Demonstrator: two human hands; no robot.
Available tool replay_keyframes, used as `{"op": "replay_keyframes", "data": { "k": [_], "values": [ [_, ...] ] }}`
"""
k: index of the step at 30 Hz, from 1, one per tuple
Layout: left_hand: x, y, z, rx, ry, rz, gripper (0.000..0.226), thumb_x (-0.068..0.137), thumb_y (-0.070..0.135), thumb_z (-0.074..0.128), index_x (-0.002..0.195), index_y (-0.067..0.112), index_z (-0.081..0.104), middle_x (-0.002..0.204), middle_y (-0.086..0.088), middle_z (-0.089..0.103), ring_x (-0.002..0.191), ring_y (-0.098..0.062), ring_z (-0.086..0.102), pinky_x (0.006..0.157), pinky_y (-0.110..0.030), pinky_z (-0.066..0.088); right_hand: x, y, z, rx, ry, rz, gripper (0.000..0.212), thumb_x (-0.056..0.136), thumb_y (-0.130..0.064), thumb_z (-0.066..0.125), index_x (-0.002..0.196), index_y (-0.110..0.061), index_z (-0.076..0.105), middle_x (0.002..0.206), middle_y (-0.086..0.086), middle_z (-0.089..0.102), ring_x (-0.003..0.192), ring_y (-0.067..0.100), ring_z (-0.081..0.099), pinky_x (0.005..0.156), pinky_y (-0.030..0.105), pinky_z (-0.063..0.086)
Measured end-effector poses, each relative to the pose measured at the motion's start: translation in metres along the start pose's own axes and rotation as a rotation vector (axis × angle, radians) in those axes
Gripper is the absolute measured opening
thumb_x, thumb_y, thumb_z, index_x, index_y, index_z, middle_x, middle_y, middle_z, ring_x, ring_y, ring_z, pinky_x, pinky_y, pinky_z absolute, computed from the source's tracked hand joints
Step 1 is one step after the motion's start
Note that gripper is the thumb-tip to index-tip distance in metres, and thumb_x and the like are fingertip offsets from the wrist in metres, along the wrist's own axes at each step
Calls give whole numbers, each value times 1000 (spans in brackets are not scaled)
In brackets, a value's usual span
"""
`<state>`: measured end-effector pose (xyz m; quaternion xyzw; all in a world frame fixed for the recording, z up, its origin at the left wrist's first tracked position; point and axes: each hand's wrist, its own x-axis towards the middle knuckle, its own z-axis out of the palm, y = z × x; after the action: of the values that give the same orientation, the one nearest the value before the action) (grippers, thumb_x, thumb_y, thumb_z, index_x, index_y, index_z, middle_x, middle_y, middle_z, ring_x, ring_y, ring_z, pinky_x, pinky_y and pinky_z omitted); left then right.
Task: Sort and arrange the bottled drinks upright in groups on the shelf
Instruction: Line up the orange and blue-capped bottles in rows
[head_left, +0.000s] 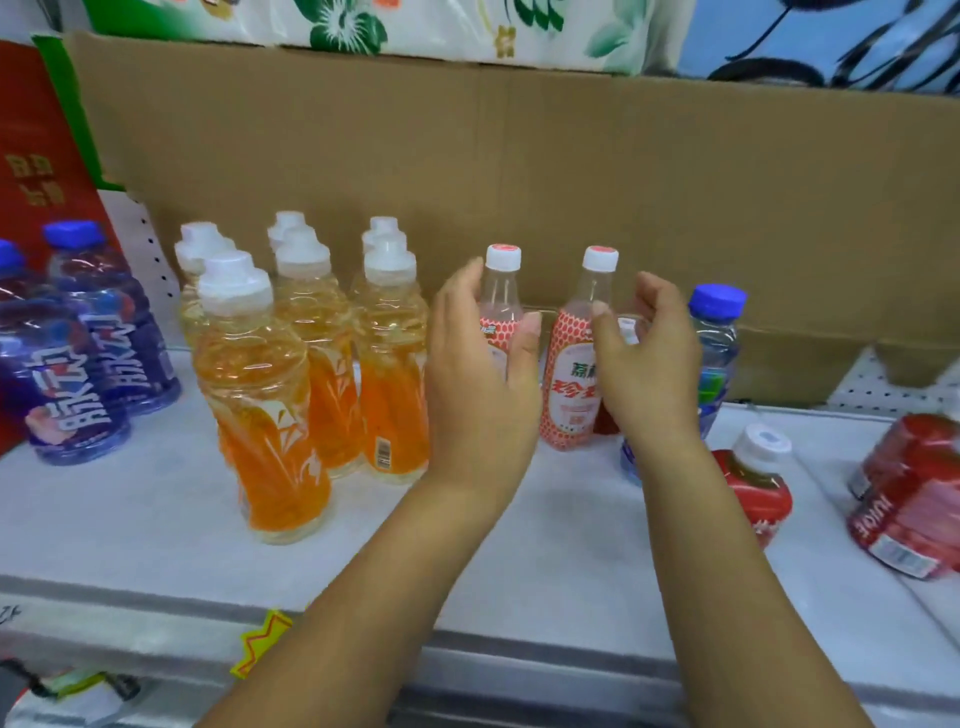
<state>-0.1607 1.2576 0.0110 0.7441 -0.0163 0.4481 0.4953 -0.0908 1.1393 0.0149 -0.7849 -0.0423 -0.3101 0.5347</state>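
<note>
Step in hand, as we judge it: setting the two pink-label bottles together as their own group.

Left hand (483, 364) wraps the left pink-label bottle (501, 304), thumb in front and fingers behind the shoulder. Right hand (647, 364) is cupped at the right pink-label bottle (574, 374). Its thumb lies at the bottle's side, but we cannot tell whether it grips or only touches. Both bottles stand upright on the shelf (156, 525), near the cardboard backing (519, 171) and just right of the orange drinks (260, 395).

To do it well:
- We hold low on the body, not the neck, and slide rather than lift.
- We bring the pair side by side, labels forward, with a gap from the orange block so the groups read apart.
- We watch the left wrist, which sits close to the nearest orange bottle and could tip it.

Contents:
- Orange drinks: white caps, yellow-orange liquid up into the shoulders.
- Pink-label pair: clear necks, fill level hidden by the labels.
- Purple bottles (78, 374), far left: blue caps, liquid looks clear.
- Blue-capped clear bottle (719, 338): upright behind the right hand.
- Red bottle (758, 483): leaning, at right, unsorted.
- Red pack (914, 509): lying at right, unsorted.
</note>
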Motion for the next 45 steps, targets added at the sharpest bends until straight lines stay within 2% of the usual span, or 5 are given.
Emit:
{"op": "replay_keyframes", "data": {
  "k": [7,14,17,26,45],
  "values": [
    [50,-23,39,113,-169,-294,47,103,31,52,145,13,41,136,-2,57,128,-23,52,91,-21,36,20,-9,5,49,-197,104,57,98,-34,61,148,-14,42,141,1,57,127,13,54,106,30,43],
    [26,-28,25,-80,-94,-212,17,97,21,61,112,20,54,112,3,64,108,-15,59,87,-19,45,-15,-15,-2,-48,-131,-20,19,94,-27,68,109,-16,65,112,2,51,92,3,55,83,10,41],
    [8,-20,10,-189,-69,-173,19,96,17,62,115,17,57,112,4,66,106,-10,61,83,-10,44,-41,-19,-5,43,-24,-37,10,93,-20,66,100,-21,59,106,3,62,98,16,60,91,35,50],
    [-27,37,-44,-316,-147,-32,29,99,30,59,123,13,58,112,3,67,106,-11,64,86,-19,53,-114,-64,-54,279,109,22,13,98,-36,60,111,-32,62,104,-16,70,103,0,65,88,23,54],
    [-267,237,28,-626,-599,-215,17,97,34,64,94,22,74,91,6,76,92,-18,72,83,-48,59,-261,-36,-394,93,360,177,6,95,-28,67,98,-24,70,95,-4,75,96,15,71,91,44,57]
  ]
}}
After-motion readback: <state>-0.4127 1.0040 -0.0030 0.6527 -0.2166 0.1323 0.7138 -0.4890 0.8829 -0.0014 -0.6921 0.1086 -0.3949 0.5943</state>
